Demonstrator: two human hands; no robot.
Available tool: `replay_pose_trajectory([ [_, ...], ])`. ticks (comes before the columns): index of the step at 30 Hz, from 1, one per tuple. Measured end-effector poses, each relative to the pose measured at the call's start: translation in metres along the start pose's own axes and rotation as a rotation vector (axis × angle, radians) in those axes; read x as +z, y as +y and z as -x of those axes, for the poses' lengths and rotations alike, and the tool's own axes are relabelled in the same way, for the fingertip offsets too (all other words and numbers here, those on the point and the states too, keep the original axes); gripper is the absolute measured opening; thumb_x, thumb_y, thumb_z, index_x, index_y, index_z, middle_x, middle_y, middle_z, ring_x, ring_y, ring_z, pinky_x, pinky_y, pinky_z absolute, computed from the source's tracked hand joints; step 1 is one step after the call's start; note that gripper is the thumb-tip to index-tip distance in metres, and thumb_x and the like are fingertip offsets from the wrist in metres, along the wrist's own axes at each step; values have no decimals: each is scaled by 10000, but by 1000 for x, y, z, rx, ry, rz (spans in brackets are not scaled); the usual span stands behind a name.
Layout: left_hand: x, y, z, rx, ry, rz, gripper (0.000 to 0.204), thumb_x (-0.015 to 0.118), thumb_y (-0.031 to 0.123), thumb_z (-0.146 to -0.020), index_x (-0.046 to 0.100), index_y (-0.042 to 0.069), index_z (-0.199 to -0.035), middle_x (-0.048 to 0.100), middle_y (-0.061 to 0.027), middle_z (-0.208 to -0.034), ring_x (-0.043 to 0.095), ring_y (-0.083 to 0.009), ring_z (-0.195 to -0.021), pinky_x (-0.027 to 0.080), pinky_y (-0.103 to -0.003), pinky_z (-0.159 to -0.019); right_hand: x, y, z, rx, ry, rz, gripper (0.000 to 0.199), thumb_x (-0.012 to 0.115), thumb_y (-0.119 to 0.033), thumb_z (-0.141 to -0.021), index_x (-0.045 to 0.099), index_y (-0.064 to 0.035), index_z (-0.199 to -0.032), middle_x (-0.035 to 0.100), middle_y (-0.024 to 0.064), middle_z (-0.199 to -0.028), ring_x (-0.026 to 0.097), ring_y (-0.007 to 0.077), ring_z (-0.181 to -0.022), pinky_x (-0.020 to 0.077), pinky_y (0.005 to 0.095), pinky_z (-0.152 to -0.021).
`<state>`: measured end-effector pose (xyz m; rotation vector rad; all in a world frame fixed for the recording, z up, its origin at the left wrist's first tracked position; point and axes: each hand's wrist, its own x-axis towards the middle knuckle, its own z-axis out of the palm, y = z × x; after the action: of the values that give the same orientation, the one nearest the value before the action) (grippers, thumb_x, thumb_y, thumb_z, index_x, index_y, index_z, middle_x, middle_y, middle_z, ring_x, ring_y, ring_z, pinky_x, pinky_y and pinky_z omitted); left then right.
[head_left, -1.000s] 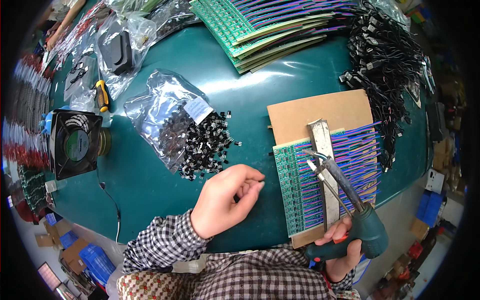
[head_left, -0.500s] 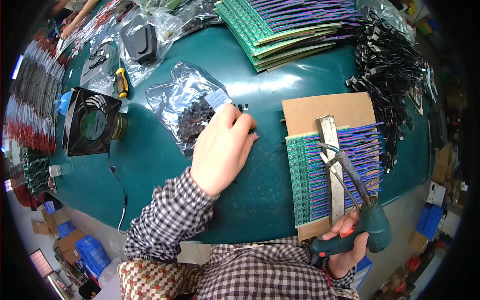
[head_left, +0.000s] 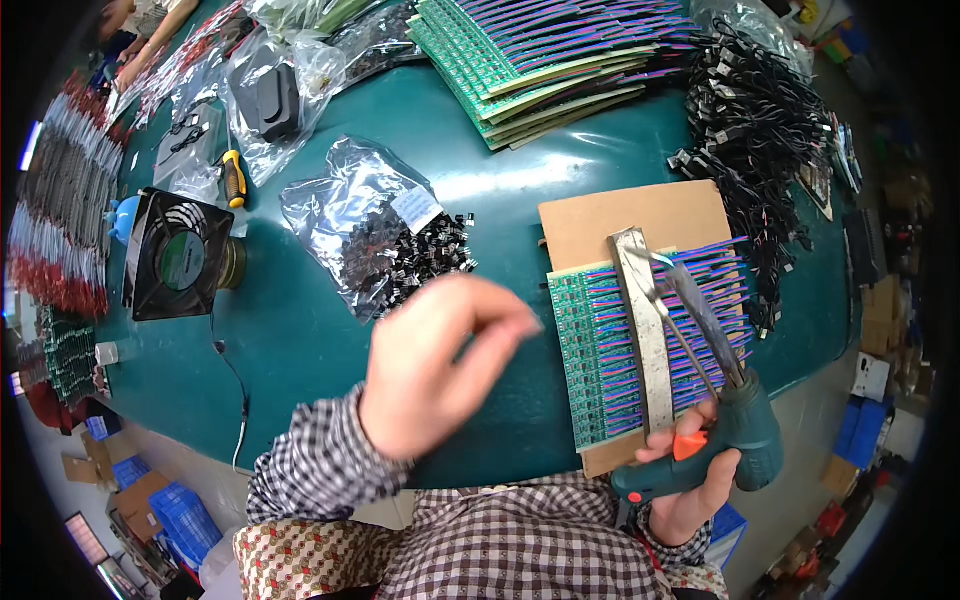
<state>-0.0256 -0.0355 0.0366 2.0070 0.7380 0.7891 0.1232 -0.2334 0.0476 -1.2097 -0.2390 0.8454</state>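
Note:
My right hand [head_left: 690,490] is wrapped round a dark green soldering gun [head_left: 752,430] with an orange trigger. Its long tip reaches up over a worn metal bar [head_left: 640,350]. That bar lies across the wires of a green circuit board panel [head_left: 580,370], which rests on a brown cardboard sheet [head_left: 640,212]. Smeared by motion, my left hand [head_left: 430,360] is over the table, left of the panel, thumb and forefinger pinched together. Whatever sits between them is too blurred to make out. Just beyond it, small black connectors [head_left: 435,250] spill from a clear plastic bag [head_left: 325,205].
A black fan [head_left: 180,255] stands at the left, near a yellow-handled screwdriver [head_left: 234,180]. Wired circuit boards [head_left: 500,90] are stacked at the back. Black cables [head_left: 755,130] heap up at the right. Another person's arm [head_left: 155,45] shows at the far left.
My left hand has drawn back from the bag of connectors toward me, uncovering the loose pile. The soldering gun stays in my right hand, and the whole view has shifted slightly.

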Motion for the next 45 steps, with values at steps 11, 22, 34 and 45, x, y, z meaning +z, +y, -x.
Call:
replay_pose_trajectory([
  [11,33,31,36,310,-180,95,270,595,-31,-658,541,-83,-918,603,-184,-878,624,-246,-781,516,-284,-633,44,-10,-25,128,-206,396,422,577,137,-639,448,7,-1019,479,81,-882,542,163,-769,463,292,-717],
  [22,28,43,40,-418,-272,638,151,593,-47,-750,594,-63,-901,595,-140,-856,620,-165,-762,521,-224,-625,47,-12,-14,205,-101,386,329,592,82,-651,434,-7,-925,479,81,-814,540,159,-713,443,272,-635],
  [34,32,-7,18,-695,8,775,98,565,17,-796,581,-35,-878,618,-74,-826,599,-110,-761,487,-200,-682,30,-4,-11,-33,-81,186,341,543,-211,-798,418,15,-1020,488,104,-863,547,202,-692,488,296,-565],
  [45,31,-34,-6,-916,-168,899,193,557,116,-826,547,-60,-904,618,-144,-845,624,-176,-741,520,-244,-650,9,-4,5,175,-160,226,558,544,-354,-809,357,51,-1143,476,126,-920,561,256,-868,547,362,-673],
])
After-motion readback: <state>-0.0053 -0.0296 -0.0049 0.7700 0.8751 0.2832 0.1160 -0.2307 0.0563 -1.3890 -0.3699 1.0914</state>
